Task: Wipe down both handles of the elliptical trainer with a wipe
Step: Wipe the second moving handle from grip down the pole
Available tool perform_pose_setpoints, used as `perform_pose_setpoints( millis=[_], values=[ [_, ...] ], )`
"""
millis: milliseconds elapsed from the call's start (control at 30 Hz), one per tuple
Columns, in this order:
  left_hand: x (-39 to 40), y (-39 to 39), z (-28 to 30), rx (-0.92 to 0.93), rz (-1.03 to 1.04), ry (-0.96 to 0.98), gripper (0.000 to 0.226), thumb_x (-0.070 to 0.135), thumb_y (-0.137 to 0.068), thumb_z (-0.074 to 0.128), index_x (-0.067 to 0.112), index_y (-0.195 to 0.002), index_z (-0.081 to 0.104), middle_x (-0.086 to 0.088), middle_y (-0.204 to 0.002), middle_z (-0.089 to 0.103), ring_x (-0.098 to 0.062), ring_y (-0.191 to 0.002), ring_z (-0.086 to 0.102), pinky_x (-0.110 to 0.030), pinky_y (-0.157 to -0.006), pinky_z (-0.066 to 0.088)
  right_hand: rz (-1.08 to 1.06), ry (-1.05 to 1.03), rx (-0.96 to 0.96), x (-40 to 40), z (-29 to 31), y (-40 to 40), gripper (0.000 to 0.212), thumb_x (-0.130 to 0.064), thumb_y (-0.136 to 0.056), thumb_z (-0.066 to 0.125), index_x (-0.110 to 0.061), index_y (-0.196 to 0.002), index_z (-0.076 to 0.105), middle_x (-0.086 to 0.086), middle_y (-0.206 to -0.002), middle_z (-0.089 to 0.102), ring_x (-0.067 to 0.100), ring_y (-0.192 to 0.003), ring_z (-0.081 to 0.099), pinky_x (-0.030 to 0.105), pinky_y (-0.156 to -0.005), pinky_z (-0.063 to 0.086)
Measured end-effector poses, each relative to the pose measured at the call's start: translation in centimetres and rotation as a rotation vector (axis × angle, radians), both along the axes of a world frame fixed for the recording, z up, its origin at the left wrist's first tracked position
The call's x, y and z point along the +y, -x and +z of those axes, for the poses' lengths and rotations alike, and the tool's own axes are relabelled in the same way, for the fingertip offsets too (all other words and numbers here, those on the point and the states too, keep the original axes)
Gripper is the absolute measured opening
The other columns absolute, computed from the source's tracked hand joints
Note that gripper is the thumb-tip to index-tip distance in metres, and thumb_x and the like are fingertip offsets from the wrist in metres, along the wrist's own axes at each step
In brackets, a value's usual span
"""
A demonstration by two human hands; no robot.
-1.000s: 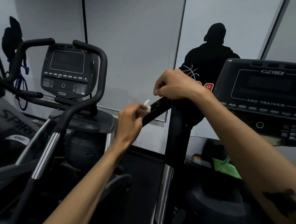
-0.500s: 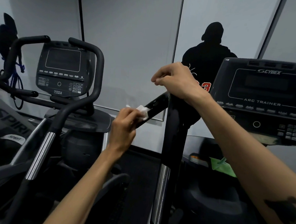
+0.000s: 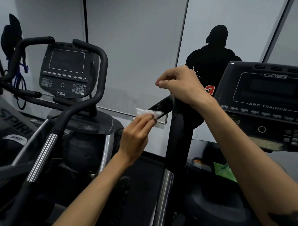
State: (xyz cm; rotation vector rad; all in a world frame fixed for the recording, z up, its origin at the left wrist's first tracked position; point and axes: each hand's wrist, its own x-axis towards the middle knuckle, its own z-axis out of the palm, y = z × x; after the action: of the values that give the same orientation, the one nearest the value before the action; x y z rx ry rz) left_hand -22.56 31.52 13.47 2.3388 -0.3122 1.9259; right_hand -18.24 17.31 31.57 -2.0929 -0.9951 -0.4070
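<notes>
White wipe (image 3: 149, 113) pinched against handle (image 3: 160, 105).

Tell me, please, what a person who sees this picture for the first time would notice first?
At the centre, the left hand presses a white wipe against the black angled handle of the elliptical trainer. Just above it, the right hand hovers over the top of the handle with loosely curled fingers, holding nothing visible. On the right stands the Arc Trainer console, and a second console marked 750A stands on the left.
</notes>
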Motion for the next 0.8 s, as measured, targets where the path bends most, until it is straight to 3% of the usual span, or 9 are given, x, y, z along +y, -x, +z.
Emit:
perform_pose_setpoints(
  millis=[133,267,400,533,633,800],
  values=[
    [-1.5,-2.0,3.2,-0.022,-0.014,0.147,0.009,-0.002,-0.092,0.068,0.003,-0.097,0.073,-0.009,-0.104,0.073,-0.025,-0.094,0.067,-0.036,-0.068,0.056,-0.008,-0.002,-0.004,0.0,0.0,0.0,0.016,-0.017,-0.090,0.067,-0.017,-0.095,0.082,0.000,-0.089,0.077,0.013,-0.095,0.069,0.031,-0.089,0.056],
    [-1.3,-2.2,1.6,-0.068,-0.049,0.026,0.012,0.000,-0.093,0.071,0.001,-0.104,0.078,-0.012,-0.112,0.075,-0.026,-0.108,0.071,-0.035,-0.081,0.061,-0.003,0.005,-0.011,0.0,0.0,0.0,0.015,-0.019,-0.090,0.067,-0.017,-0.095,0.082,0.001,-0.089,0.077,0.013,-0.094,0.068,0.031,-0.086,0.056],
    [0.7,-0.2,-0.8,-0.081,-0.001,-0.113,0.017,-0.003,-0.098,0.061,-0.001,-0.098,0.078,-0.012,-0.108,0.076,-0.027,-0.109,0.071,-0.037,-0.083,0.061,0.003,0.013,-0.009,0.1,0.0,0.0,0.015,-0.018,-0.090,0.067,-0.017,-0.094,0.081,0.002,-0.088,0.076,0.015,-0.093,0.068,0.032,-0.084,0.056],
    [-1.5,-1.2,1.1,-0.121,-0.001,0.120,0.004,0.003,-0.094,0.071,0.002,-0.092,0.075,-0.009,-0.100,0.075,-0.024,-0.092,0.070,-0.037,-0.066,0.058,-0.001,0.006,0.009,0.1,0.0,0.0,0.014,-0.019,-0.089,0.068,-0.017,-0.092,0.081,0.003,-0.086,0.076,0.015,-0.091,0.068,0.033,-0.084,0.057],
    [-3.4,-2.4,1.7,-0.184,-0.111,0.070,0.010,0.004,-0.100,0.061,0.001,-0.106,0.069,-0.015,-0.103,0.075,-0.026,-0.098,0.070,-0.036,-0.082,0.060,-0.002,0.001,0.020,0.0,0.0,0.0,0.013,-0.018,-0.089,0.068,-0.016,-0.092,0.081,0.004,-0.087,0.077,0.015,-0.091,0.069,0.032,-0.083,0.057],
    [-0.1,-1.1,-0.4,-0.133,0.028,-0.060,0.013,-0.005,-0.095,0.065,-0.002,-0.101,0.076,-0.011,-0.108,0.075,-0.022,-0.107,0.071,-0.032,-0.085,0.059,0.003,-0.018,0.028,0.1,-0.2,-0.1,0.013,-0.019,-0.087,0.069,-0.017,-0.088,0.081,0.005,-0.084,0.077,0.017,-0.091,0.069,0.037,-0.085,0.058]
  ],
)
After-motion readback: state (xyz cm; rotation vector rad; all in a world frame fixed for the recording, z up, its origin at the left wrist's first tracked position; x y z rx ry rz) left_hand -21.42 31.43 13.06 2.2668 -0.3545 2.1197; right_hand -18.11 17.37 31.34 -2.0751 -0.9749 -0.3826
